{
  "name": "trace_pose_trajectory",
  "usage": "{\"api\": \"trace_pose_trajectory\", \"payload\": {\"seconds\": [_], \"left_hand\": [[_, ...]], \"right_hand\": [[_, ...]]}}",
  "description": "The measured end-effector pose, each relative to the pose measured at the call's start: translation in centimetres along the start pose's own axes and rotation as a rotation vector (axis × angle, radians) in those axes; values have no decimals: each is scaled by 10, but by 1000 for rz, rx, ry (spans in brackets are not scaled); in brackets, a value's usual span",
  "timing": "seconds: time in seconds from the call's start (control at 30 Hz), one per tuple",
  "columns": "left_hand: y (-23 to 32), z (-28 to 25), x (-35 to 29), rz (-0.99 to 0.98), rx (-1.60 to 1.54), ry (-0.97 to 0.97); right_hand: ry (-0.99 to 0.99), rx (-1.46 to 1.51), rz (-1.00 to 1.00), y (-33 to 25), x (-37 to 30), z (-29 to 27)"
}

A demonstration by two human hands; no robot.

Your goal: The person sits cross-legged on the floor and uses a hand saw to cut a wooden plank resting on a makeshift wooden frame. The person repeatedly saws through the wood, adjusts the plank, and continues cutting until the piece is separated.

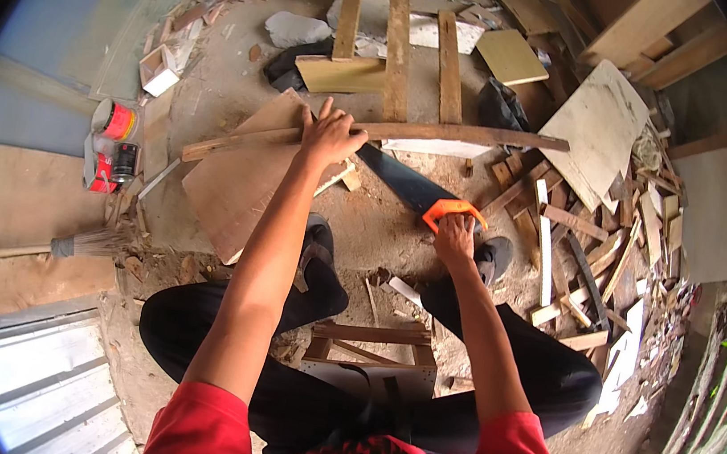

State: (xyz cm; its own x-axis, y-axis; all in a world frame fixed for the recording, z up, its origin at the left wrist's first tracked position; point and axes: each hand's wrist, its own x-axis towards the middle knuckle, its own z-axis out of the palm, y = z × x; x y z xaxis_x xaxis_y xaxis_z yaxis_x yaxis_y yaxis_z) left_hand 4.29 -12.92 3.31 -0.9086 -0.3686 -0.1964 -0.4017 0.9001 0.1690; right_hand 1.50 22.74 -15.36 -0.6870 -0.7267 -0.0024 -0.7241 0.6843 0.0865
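Observation:
A long, narrow wooden strip [472,135] lies crosswise in front of me, its left part over a broad brown board [238,186]. My left hand [330,138] grips the strip from above near its middle, holding it down. In my right hand [455,237] is the orange handle of a handsaw [400,180]. The dark blade slants up to the left, its far end meeting the strip just right of my left hand. The exact contact between teeth and wood is too small to make out.
Loose wood offcuts [574,224] pile up at right beside a pale panel [597,128]. Upright slats [398,43] and boards stand beyond the strip. Red cans [113,120] and a broom [88,243] are at left. I sit on a low wooden stool [369,371], feet either side of the saw.

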Motion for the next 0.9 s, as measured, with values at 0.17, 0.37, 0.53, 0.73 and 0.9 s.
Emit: {"api": "trace_pose_trajectory", "payload": {"seconds": [0.17, 0.37, 0.53, 0.73, 0.9], "left_hand": [[-17, 0, 0, -80, -67, -163], [-12, -9, 2, -99, -89, -195], [-14, -2, 3, -101, -148, -187], [-9, -14, 4, -119, -143, -248], [-15, -13, 9, -105, -106, -233]], "right_hand": [[-146, 714, -36, 11, -24, -99], [-130, 1956, 512, -14, -154, -221], [109, 2058, 656, -77, -198, -254], [114, 1721, 620, -148, -101, -279], [131, 1463, 416, -154, -93, -289]]}}
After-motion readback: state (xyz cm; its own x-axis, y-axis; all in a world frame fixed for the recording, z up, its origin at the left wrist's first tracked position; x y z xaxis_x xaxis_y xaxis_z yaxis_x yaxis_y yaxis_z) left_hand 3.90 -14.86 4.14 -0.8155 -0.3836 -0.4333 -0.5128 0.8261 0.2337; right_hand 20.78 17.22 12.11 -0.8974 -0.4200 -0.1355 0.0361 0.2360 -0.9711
